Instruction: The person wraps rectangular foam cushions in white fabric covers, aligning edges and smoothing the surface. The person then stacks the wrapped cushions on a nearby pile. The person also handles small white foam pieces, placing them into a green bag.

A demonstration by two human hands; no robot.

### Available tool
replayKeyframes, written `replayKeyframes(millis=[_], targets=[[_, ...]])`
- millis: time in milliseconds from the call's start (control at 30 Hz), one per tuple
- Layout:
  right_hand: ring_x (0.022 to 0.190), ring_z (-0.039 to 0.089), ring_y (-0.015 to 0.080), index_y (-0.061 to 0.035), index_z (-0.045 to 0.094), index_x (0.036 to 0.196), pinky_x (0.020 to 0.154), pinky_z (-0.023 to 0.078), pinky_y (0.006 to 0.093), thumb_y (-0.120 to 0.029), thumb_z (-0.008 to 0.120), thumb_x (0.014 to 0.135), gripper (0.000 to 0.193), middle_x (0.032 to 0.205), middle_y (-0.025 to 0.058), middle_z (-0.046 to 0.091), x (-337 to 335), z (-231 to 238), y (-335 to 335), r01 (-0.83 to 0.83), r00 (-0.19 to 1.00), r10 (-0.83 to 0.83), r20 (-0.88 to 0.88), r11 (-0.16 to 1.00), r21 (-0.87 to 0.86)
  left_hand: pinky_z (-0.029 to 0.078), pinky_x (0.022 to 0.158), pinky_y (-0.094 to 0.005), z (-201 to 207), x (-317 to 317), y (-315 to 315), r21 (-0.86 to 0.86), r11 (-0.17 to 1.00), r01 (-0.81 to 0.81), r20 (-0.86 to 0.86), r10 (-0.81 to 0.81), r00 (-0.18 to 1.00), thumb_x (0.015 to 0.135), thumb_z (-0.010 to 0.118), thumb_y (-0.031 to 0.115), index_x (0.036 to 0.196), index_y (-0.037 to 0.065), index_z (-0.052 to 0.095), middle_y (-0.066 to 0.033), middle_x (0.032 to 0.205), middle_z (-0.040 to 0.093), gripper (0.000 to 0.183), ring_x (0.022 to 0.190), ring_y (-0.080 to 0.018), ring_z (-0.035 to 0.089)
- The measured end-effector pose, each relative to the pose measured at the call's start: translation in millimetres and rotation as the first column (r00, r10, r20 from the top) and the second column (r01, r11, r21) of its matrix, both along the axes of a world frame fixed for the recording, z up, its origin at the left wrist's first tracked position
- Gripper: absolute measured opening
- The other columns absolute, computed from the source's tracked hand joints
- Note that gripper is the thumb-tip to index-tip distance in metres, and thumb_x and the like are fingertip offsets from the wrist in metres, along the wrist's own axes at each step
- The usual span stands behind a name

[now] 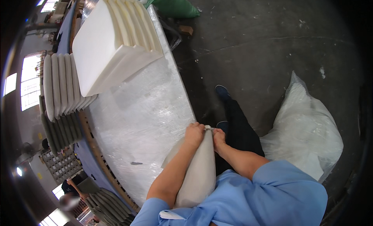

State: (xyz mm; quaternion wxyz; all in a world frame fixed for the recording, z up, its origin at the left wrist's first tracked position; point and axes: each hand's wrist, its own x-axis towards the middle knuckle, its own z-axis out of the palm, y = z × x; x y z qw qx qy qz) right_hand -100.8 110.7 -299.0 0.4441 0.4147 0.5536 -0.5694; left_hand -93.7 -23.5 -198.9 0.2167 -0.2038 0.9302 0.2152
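Note:
A beige fabric cushion [199,175] lies between my forearms, its near end against my body and its narrow far end at the table's edge. My left hand [195,132] is closed on the left side of that far end. On the other side, my right hand [218,137] pinches the fabric edge. A small pale bit of filling or cloth [208,127] shows between the two hands. The fingertips are partly hidden, so I cannot tell whether a zip or seam is gripped.
The plastic-covered table [140,105] carries a stack of white foam blocks [97,51] at its far end. Grey cushions [62,82] stand in rows to the left. A clear bag of white filling [303,129] sits on the floor at right. A green sack [171,4] lies beyond. Another person [72,191] is at lower left.

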Motion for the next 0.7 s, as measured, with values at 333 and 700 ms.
replayKeyframes(millis=[333,700], targets=[[0.090,0.062,0.0194,-0.0097,0.063,0.101,0.079,0.052,0.0386,-0.023,0.051,0.108,0.019,0.098,0.0030,0.065,-7.9,-5.8,33.7,0.110,0.992,-0.099,0.077,0.983,-0.147,0.055,0.088,-0.0495,-20.2,-18.6,27.3,0.234,0.945,-0.227,0.186,0.185,0.965,0.092,0.067,0.022,0.102,0.003,0.070,-0.0218,0.103,0.074,0.022,0.100,-0.0413,0.071],[0.089,0.072,0.0288,-0.0047,0.073,0.107,0.083,0.056,0.0409,-0.038,0.062,0.100,0.035,0.096,0.0116,0.074,-20.7,-14.4,14.0,0.057,0.941,0.055,0.334,0.947,-0.315,0.055,0.094,-0.0477,-57.3,-1.6,27.5,0.279,0.944,-0.176,0.209,0.120,0.971,0.098,0.063,0.035,0.109,0.001,0.074,-0.0248,0.109,0.073,0.038,0.105,-0.0404,0.071]])
